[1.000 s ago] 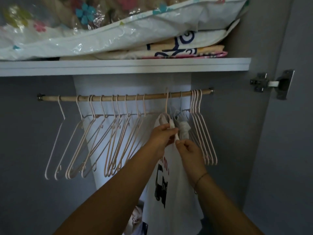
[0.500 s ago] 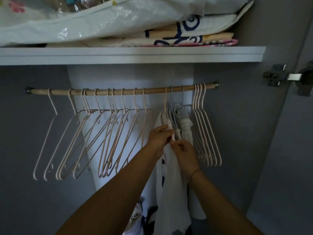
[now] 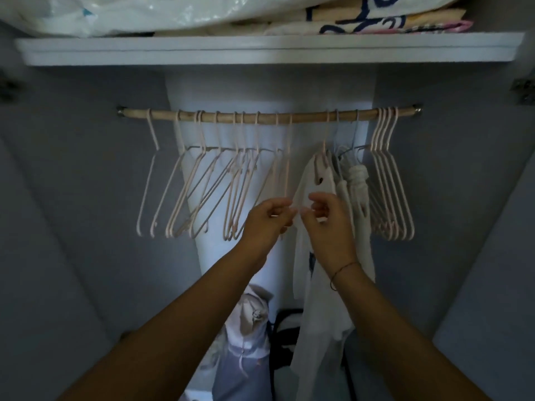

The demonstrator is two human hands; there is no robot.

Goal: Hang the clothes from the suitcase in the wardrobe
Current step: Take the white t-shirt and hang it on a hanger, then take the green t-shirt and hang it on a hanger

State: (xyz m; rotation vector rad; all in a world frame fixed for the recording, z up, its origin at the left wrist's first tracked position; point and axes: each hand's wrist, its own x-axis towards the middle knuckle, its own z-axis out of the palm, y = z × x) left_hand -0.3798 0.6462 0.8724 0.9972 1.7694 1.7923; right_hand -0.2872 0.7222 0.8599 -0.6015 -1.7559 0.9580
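A white T-shirt (image 3: 317,299) with a dark print hangs on a pink hanger (image 3: 323,157) from the wooden rod (image 3: 307,114) in the wardrobe. My left hand (image 3: 267,219) and my right hand (image 3: 330,227) meet at the shirt's left sleeve edge, below the hanger's shoulder, fingertips pinching the fabric. A second white garment (image 3: 357,178), knotted at the top, hangs just to the right on a grey hanger.
Several empty pink hangers (image 3: 202,183) fill the rod's left part, and a tight bunch of them (image 3: 390,183) hangs at its right end. A white shelf (image 3: 260,50) above carries bagged bedding. Cloth bags (image 3: 249,328) stand on the wardrobe floor. A door hinge (image 3: 524,92) sits at the right.
Both hands have come down from the hanger's neck to the shirt's sleeve edge. The shirt hangs flatter, and my view has pulled back and tilted down.
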